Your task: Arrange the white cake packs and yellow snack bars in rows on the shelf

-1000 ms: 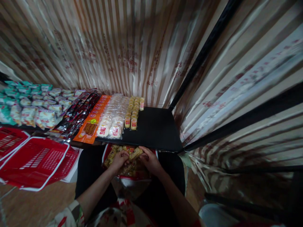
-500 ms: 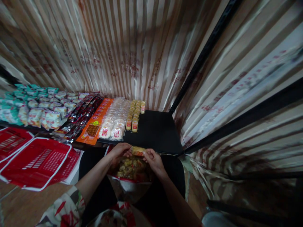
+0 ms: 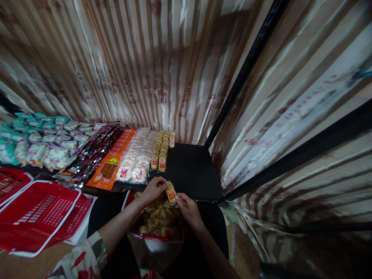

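Note:
Between my two hands is a small yellow snack packet (image 3: 171, 193) with an orange-red label, tilted with its label facing up. My left hand (image 3: 155, 189) pinches its upper end, and my right hand (image 3: 187, 209) grips the lower right end. Below them, on my lap, a red basket (image 3: 174, 237) holds a heap of similar yellow packets (image 3: 155, 220). Ahead on the black shelf (image 3: 192, 170), rows of the same yellow packets (image 3: 158, 161) stand beside clear-wrapped white round crackers (image 3: 132, 168).
Left along the shelf lie an orange snack packet (image 3: 106, 168), dark shiny packets (image 3: 87, 155), white packets (image 3: 56, 155) and green packets (image 3: 8, 151). Red shopping baskets (image 3: 40, 213) stand on the floor at left. A black post (image 3: 241, 81) and striped curtain (image 3: 162, 77) bound the shelf.
The yellow packet has turned from lying crosswise to a steeper slant, label now showing. Both hands still hold it. The whole view has shifted slightly.

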A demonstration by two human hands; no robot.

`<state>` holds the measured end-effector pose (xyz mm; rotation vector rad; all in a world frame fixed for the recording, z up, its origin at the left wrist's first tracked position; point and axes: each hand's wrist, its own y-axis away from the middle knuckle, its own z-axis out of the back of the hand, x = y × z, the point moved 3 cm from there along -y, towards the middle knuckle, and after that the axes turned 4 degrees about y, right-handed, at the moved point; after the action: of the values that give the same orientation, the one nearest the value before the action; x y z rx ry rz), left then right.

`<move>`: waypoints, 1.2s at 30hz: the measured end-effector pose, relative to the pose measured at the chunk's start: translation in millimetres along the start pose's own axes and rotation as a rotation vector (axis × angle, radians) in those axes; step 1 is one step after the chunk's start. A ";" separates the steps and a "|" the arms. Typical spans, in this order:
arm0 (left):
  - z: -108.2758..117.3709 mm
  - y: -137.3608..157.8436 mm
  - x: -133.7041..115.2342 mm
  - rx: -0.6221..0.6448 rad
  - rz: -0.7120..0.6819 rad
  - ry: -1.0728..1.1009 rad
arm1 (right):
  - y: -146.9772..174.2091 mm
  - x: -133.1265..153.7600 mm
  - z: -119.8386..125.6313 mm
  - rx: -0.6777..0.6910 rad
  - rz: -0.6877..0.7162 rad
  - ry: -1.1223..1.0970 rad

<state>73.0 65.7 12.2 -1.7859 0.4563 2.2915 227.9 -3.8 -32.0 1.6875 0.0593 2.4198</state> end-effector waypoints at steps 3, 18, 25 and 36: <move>-8.7 -14.2 0.8 0.018 -0.033 -0.033 | -8.5 9.1 10.8 -0.060 0.128 0.227; -37.6 -78.4 -38.4 -0.262 -0.116 -0.166 | -111.4 14.7 39.6 -0.166 0.148 0.182; -60.6 -105.9 -32.9 -0.255 -0.018 -0.211 | -171.0 21.5 42.8 -0.218 0.074 0.334; -62.7 -156.4 -17.6 -0.256 0.066 -0.046 | -228.0 34.5 34.6 -0.223 0.150 0.402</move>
<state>187.7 189.4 -3.2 -1.8499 0.2249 2.5289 278.9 223.4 -20.1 1.1332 -0.2795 2.7203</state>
